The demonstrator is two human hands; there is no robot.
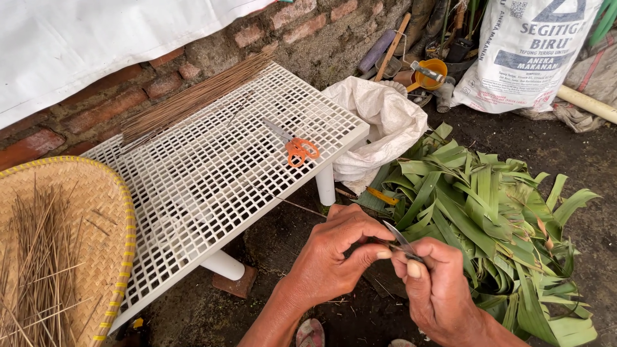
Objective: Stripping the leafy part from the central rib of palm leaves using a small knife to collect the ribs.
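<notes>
A thin leaf strip is gripped between both hands, low beside the bench's front right corner. The left hand is closed, fingers pinching the strip; the right hand is closed on what appears to be a small blade. The midrib is judged to be mid-stripping. A steady pull along the rib is called for next. Green leaves are heaped alongside; orange scissors lie near the bench's right edge.
</notes>
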